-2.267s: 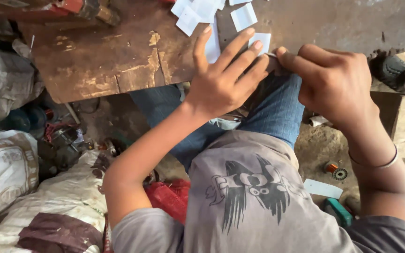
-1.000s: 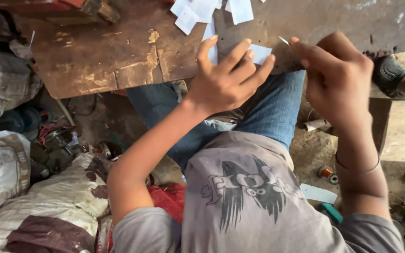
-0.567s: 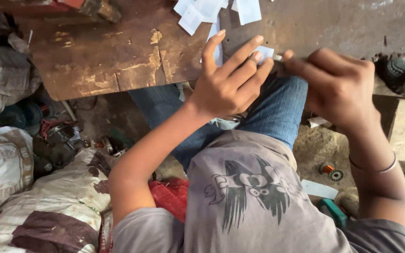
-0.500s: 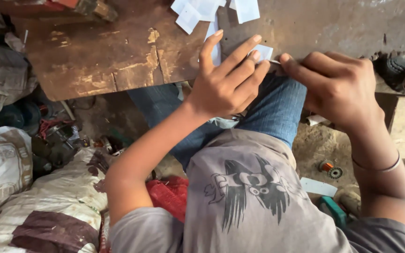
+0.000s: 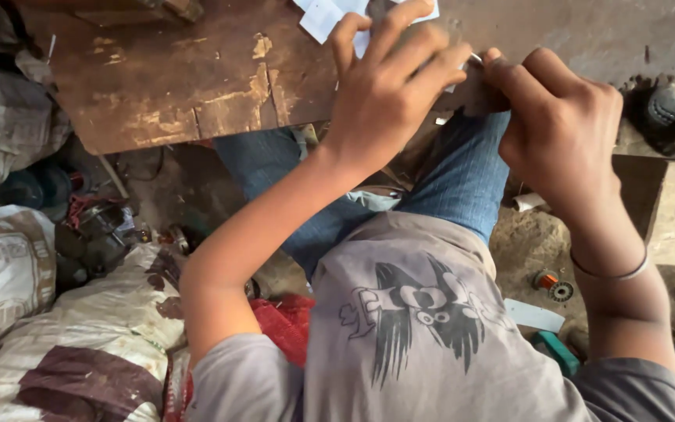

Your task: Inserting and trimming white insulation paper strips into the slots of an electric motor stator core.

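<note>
Pinched in your right hand (image 5: pixel 560 129) is a thin tool (image 5: pixel 474 57), only its tip showing, long axis pointing left. Your left hand (image 5: pixel 388 90) presses spread fingers on a white paper piece (image 5: pixel 361 43) at the worn wooden board's (image 5: pixel 189 78) near edge. More white rectangular pieces (image 5: pixel 318 17) lie at its far edge.

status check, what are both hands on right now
Left hand flat, fingers spread, pinning a white paper piece at the wooden board edge. Right hand pinching something thin beside it, too hidden to tell. Nothing in the way.
</note>
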